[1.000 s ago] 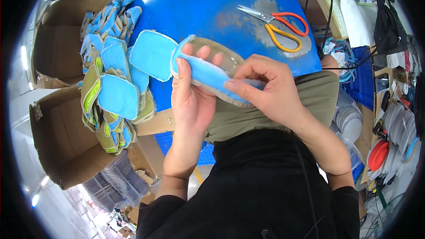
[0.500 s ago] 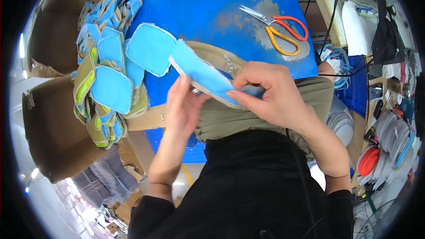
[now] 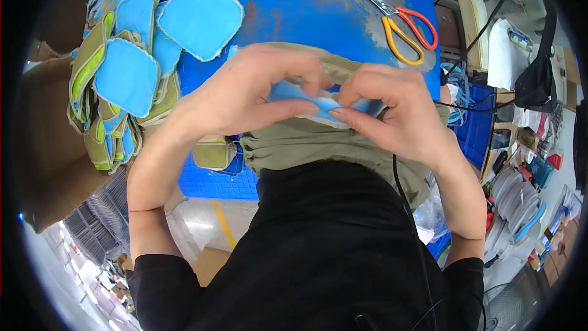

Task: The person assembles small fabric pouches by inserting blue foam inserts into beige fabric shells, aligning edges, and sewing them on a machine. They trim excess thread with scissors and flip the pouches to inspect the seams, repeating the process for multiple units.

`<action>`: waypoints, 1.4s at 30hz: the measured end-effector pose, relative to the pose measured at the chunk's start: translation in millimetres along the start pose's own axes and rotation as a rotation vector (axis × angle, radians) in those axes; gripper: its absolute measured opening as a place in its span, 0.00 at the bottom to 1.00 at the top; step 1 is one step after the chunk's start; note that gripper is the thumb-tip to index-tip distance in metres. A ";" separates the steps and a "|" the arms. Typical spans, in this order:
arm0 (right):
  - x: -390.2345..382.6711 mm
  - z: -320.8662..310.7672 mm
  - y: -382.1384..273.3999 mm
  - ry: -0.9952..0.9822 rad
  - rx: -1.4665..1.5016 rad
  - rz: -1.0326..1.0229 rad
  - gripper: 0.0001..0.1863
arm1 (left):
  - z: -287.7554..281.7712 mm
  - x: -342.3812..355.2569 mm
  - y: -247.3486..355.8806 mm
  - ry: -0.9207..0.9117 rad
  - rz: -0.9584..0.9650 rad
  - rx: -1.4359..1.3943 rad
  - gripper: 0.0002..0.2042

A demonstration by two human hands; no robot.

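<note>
Over my lap, both hands hold a light blue fabric piece (image 3: 286, 91) with a pale edge. My left hand (image 3: 263, 89) grips its left part, thumb below and bent fingers above. Close beside it, my right hand (image 3: 398, 107) pinches the piece between thumb and forefinger. The fingers hide much of the fabric, and the thumb tips almost meet. Red-and-orange-handled scissors (image 3: 401, 21) lie partly open on the blue table (image 3: 294, 0), beyond my right hand. A flat blue square fabric piece (image 3: 201, 19) rests on the table's left side.
A heap of blue-lined olive and lime fabric pieces (image 3: 92, 95) lies at the left, by a cardboard box (image 3: 46, 147). Under my left forearm sits another olive piece (image 3: 214, 153). Cables and a black bag (image 3: 536, 86) hang at the right, above stacked pale discs (image 3: 514, 202).
My left hand has moved right and taken hold of the fabric piece beside my right hand. The piece is now bunched between both hands. The view has shifted, so the scissors appear higher.
</note>
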State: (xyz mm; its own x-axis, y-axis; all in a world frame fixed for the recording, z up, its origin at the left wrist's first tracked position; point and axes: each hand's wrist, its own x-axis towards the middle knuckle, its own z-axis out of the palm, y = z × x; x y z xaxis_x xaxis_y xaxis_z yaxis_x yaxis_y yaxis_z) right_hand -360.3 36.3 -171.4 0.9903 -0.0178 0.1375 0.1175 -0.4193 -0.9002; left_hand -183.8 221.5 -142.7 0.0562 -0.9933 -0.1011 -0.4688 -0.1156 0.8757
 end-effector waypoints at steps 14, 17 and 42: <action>1.7 -1.6 -1.7 -0.007 0.243 0.240 0.07 | 3.6 1.6 -9.5 0.120 -0.028 0.140 0.07; 4.1 -1.1 0.9 -0.026 0.218 0.254 0.08 | 4.9 -0.2 -13.0 0.188 0.074 0.149 0.06; 5.5 0.3 -4.1 -0.108 0.525 0.398 0.09 | 12.1 -9.3 1.8 0.291 -0.044 -0.146 0.11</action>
State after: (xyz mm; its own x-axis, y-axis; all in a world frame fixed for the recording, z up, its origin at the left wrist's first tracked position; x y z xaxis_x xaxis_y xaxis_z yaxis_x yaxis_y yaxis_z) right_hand -355.3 38.2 -167.1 0.9641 0.0225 -0.2647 -0.2656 0.0988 -0.9590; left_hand -195.9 230.5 -145.9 0.3333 -0.9426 -0.0196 -0.3304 -0.1363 0.9340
